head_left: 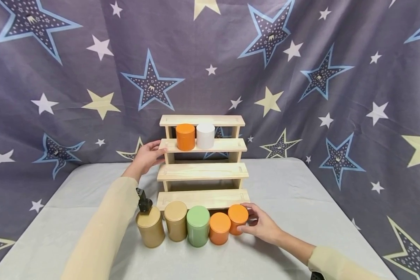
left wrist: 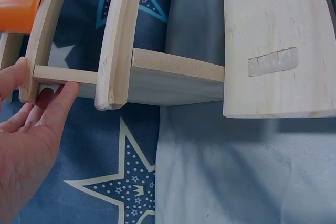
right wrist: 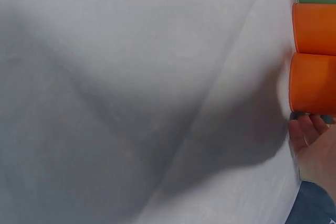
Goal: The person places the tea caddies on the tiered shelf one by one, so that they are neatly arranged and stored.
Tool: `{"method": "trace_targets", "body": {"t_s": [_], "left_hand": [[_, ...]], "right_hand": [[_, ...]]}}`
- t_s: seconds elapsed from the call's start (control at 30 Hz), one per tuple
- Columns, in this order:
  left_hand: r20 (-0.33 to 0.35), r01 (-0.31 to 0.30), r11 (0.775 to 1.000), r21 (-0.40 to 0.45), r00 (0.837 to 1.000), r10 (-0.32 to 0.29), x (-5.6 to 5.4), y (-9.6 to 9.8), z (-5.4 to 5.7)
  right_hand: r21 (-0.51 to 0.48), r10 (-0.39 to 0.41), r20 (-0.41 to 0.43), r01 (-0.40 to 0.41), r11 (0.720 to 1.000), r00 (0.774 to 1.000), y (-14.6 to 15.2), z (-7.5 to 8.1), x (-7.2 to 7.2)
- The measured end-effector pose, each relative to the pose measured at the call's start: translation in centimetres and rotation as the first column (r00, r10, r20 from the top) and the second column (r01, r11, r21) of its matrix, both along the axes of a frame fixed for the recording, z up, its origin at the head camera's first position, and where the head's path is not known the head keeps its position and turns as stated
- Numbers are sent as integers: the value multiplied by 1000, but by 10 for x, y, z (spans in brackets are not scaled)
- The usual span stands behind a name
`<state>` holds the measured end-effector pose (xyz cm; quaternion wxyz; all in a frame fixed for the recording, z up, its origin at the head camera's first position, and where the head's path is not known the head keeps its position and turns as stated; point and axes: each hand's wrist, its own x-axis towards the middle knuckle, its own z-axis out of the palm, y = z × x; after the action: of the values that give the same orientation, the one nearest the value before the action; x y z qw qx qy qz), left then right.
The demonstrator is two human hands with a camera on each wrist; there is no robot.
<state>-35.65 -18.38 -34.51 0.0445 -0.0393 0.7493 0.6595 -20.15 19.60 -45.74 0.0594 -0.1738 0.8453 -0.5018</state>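
Observation:
A four-tier wooden display rack (head_left: 203, 171) stands near the back of the table. At the left end of its second tier from the top, my left hand (head_left: 147, 157) grips the board, thumb above and fingers below. That tier holds an orange canister (head_left: 185, 138) and a white canister (head_left: 205, 136). In front of the rack my right hand (head_left: 262, 225) holds the rightmost orange canister (head_left: 237, 219) from its right side. Beside it in a row stand another orange canister (head_left: 219, 229), a green canister (head_left: 198, 227) and two gold canisters (head_left: 176, 221), all upright.
A pale grey cloth (head_left: 283, 186) covers the table. Behind it hangs a dark curtain (head_left: 210, 89) printed with stars. The row of canisters stands close before the rack's lowest tier (head_left: 203, 199). A black wrist camera (head_left: 145, 204) overlaps the leftmost gold canister in the head view.

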Motion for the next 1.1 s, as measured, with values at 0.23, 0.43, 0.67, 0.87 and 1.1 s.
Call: {"method": "trace_targets", "body": {"t_s": [0.23,0.43,0.67,0.87,1.1], "left_hand": [[0,4,1000,1,1000,-4,0,0,0],[7,-2,1000,-11,1000,2,-1,0,0],[-1,5,1000,-5,1000,-5,-1,0,1],[3,-4,1000,-1,1000,4,-1,0,1],[10,-8,1000,-1,1000,8,0,0,2]], "right_hand": [[-7,-2,10,2,1000,1000,-2,-2,0],[-15,-12,18,13,1000,1000,-4,-5,0],[-21,-22,15,22,1000,1000,-4,-6,0],[-29,-29,16,29,999,999,-5,-6,0],[-42,-27,9,28,999,1000,-4,-6,1]]}}
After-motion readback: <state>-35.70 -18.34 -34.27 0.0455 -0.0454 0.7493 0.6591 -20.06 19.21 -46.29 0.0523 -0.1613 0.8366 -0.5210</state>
